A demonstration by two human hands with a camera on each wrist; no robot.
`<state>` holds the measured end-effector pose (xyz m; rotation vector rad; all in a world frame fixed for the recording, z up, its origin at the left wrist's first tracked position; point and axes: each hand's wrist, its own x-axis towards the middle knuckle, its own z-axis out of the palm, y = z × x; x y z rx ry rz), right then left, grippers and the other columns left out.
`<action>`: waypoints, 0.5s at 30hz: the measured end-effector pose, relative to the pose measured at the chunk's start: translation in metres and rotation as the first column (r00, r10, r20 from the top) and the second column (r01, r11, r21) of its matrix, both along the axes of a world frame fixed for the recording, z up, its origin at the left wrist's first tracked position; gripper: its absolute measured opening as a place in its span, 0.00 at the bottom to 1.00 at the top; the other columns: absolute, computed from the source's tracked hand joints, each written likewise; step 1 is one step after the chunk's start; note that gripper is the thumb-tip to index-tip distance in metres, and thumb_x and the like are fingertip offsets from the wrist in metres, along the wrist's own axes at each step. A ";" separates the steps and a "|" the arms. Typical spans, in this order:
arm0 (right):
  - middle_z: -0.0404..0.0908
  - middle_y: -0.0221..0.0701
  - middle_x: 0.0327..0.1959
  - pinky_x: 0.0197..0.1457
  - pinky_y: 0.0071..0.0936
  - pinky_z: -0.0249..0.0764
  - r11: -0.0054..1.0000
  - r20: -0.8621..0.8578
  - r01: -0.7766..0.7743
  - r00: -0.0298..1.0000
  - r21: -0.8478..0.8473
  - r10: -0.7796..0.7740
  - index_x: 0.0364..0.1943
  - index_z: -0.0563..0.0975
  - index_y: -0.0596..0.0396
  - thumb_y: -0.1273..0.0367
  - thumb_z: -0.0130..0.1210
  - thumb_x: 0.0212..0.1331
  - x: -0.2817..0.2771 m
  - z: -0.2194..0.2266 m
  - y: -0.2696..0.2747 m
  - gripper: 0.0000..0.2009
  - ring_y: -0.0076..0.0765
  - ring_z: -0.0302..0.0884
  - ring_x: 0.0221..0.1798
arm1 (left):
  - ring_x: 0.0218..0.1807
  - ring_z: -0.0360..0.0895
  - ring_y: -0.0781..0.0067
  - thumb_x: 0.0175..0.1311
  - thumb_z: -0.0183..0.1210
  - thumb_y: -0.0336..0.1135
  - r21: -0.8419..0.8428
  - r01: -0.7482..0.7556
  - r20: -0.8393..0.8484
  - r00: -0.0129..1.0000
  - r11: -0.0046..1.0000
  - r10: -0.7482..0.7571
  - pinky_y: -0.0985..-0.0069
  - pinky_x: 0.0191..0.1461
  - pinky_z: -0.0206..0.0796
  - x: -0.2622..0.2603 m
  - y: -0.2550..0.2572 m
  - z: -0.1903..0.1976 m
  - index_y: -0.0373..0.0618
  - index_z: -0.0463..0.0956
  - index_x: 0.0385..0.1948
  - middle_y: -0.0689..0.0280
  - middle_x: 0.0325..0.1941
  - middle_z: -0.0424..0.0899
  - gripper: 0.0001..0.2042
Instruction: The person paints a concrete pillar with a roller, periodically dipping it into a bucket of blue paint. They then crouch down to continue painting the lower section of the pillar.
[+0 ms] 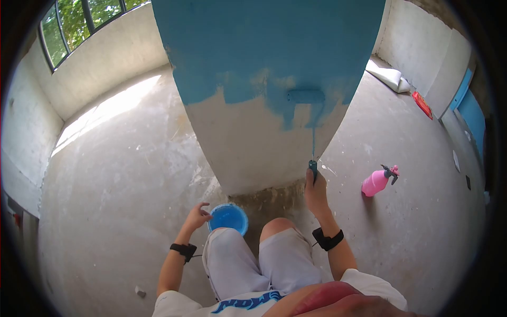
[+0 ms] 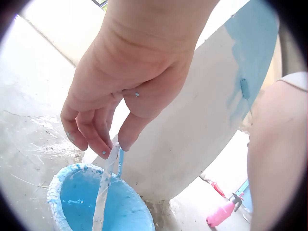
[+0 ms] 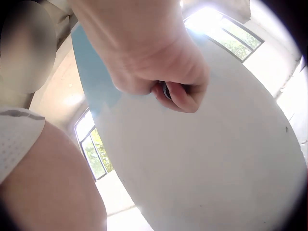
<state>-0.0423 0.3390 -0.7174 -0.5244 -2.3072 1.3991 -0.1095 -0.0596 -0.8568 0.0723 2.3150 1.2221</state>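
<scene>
My right hand [image 1: 316, 191] grips the dark handle [image 1: 313, 168] of a paint roller [image 1: 306, 96]; the roller lies against the wall [image 1: 253, 142], on the ragged edge between blue paint and bare plaster. In the right wrist view the right hand [image 3: 166, 79] is curled round the handle [image 3: 166, 90]. My left hand [image 1: 198, 215] pinches the thin handle [image 2: 111, 161] of a small bucket of blue paint [image 1: 228, 217], which sits on the floor by my left knee. In the left wrist view the fingers [image 2: 98, 132] hold that handle above the bucket [image 2: 96, 202].
A pink spray bottle [image 1: 377, 181] stands on the concrete floor [image 1: 121, 174] to the right. A white sack [image 1: 388, 76] and a red item [image 1: 422, 104] lie further back right. A window [image 1: 68, 24] is at upper left. My knees [image 1: 277, 227] are close to the wall's foot.
</scene>
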 end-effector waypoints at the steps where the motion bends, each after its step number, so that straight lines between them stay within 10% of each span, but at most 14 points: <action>1: 0.67 0.38 0.17 0.29 0.35 0.63 1.000 0.038 -0.014 0.999 -0.024 0.015 0.31 0.70 0.64 0.62 0.43 0.67 0.004 -0.005 0.000 0.17 0.35 0.64 0.22 | 0.33 0.82 0.68 0.49 0.64 0.24 0.020 -0.006 -0.002 1.000 1.000 0.006 0.75 0.37 0.72 0.000 -0.001 -0.003 0.39 0.66 0.56 0.53 0.34 0.84 0.28; 15: 0.75 0.53 0.26 0.36 0.42 0.68 0.995 0.134 0.000 0.991 0.101 -0.014 0.45 0.72 0.66 0.61 0.45 0.66 0.010 -0.002 -0.006 0.18 0.53 0.76 0.31 | 0.32 0.82 0.68 0.50 0.63 0.26 0.055 -0.016 0.030 0.999 0.998 0.015 0.75 0.39 0.73 0.003 -0.005 -0.006 0.41 0.68 0.55 0.53 0.32 0.84 0.27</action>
